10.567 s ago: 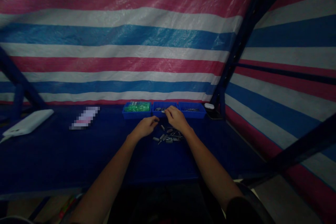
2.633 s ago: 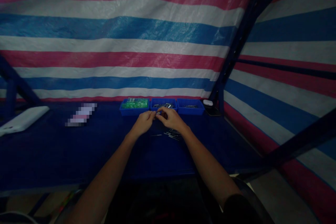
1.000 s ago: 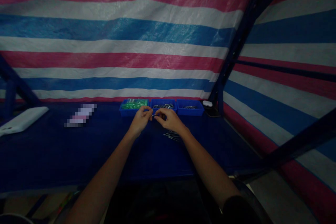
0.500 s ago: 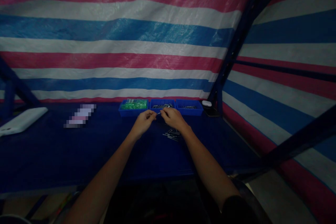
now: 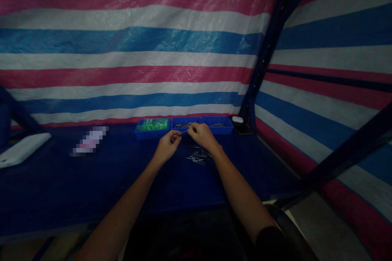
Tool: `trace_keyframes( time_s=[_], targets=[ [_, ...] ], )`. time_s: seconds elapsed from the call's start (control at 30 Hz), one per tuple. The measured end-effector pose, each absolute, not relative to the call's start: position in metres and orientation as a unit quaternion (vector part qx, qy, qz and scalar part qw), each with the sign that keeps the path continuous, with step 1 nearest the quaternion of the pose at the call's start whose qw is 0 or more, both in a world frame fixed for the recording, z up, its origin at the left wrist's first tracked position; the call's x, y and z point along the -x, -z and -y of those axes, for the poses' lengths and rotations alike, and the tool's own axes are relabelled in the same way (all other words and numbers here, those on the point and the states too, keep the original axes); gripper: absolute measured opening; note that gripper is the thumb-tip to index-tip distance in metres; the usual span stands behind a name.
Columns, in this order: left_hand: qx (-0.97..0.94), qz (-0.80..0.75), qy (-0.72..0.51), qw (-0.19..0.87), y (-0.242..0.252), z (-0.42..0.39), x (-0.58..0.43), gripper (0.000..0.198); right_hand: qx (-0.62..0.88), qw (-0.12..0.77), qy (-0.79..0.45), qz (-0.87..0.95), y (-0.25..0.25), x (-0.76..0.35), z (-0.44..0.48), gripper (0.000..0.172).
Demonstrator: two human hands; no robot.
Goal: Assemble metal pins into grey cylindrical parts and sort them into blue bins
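Between my two hands is a thin metal pin (image 5: 184,131), pinched at its ends. My left hand (image 5: 168,143) has its thumb and forefinger closed on one end; my right hand (image 5: 201,133) closes on the other. Below my right hand a loose pile of thin metal pins (image 5: 197,157) lies on the blue table. Just beyond my hands stand three blue bins: the left bin (image 5: 152,134) holds green plastic packets (image 5: 153,124), the middle bin (image 5: 176,120) and right bin (image 5: 227,129) hold small metal parts. My right hand partly hides the middle bin.
A white case (image 5: 237,119) and a dark phone-like slab (image 5: 243,129) lie right of the bins. On the left are a blurred-out flat item (image 5: 92,139) and a white oblong device (image 5: 26,149). Striped sheeting (image 5: 137,75) hangs behind the table (image 5: 92,187); a dark metal post (image 5: 266,51) rises at right.
The view has shifted slightly, so the scene sits a little further left. My hands stay together around the pin, slightly further apart, with more of it showing.
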State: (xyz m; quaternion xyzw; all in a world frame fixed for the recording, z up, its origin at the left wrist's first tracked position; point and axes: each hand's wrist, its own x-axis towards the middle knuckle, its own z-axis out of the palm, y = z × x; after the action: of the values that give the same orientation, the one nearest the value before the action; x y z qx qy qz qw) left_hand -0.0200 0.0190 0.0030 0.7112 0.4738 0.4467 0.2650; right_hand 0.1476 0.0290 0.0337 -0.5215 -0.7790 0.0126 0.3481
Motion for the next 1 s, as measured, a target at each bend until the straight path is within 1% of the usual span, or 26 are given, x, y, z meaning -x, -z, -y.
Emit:
trace_keyframes(
  time_s=[0.1,0.17,0.27,0.37,0.47,0.53,0.57,0.63,0.67,0.8,0.93,1.0],
  targets=[
    [-0.725,-0.504,-0.428,0.191,0.008,-0.026,0.022,0.037,0.619,0.397,0.020,0.678,-0.037,-0.178,-0.035,0.030],
    [-0.729,-0.527,-0.401,0.173,0.014,-0.029,0.022,0.044,0.687,0.389,0.031,0.613,-0.036,-0.196,-0.038,0.032],
    [-0.733,-0.528,-0.374,0.210,0.017,-0.029,0.020,0.051,0.719,0.330,0.011,0.612,-0.032,-0.205,-0.038,0.036],
    [-0.741,-0.503,-0.357,0.265,0.015,-0.027,0.020,0.056,0.660,0.260,-0.042,0.703,-0.029,-0.194,-0.032,0.028],
    [-0.738,-0.503,-0.369,0.258,0.011,-0.027,0.022,0.055,0.602,0.164,-0.121,0.772,-0.026,-0.180,-0.025,0.023],
    [-0.736,-0.504,-0.379,0.246,0.010,-0.026,0.023,0.055,0.587,0.107,-0.139,0.790,-0.023,-0.174,-0.023,0.020],
    [-0.739,-0.501,-0.381,0.242,0.011,-0.026,0.023,0.057,0.582,0.093,-0.133,0.797,-0.021,-0.173,-0.023,0.015],
    [-0.751,-0.489,-0.376,0.236,0.012,-0.026,0.023,0.059,0.569,0.090,-0.111,0.810,-0.017,-0.170,-0.024,0.004],
    [-0.758,-0.483,-0.372,0.233,0.013,-0.026,0.022,0.060,0.562,0.094,-0.102,0.816,-0.014,-0.169,-0.026,0.003],
    [-0.761,-0.481,-0.379,0.214,0.015,-0.025,0.021,0.058,0.541,0.112,-0.087,0.829,-0.010,-0.165,-0.031,0.011],
    [-0.749,-0.468,-0.429,0.192,0.014,-0.027,0.024,0.068,0.523,0.136,-0.081,0.838,-0.014,-0.161,-0.030,0.017],
    [-0.752,-0.460,-0.434,0.187,0.013,-0.026,0.025,0.070,0.514,0.144,-0.085,0.841,-0.016,-0.159,-0.029,0.019]
  ],
)
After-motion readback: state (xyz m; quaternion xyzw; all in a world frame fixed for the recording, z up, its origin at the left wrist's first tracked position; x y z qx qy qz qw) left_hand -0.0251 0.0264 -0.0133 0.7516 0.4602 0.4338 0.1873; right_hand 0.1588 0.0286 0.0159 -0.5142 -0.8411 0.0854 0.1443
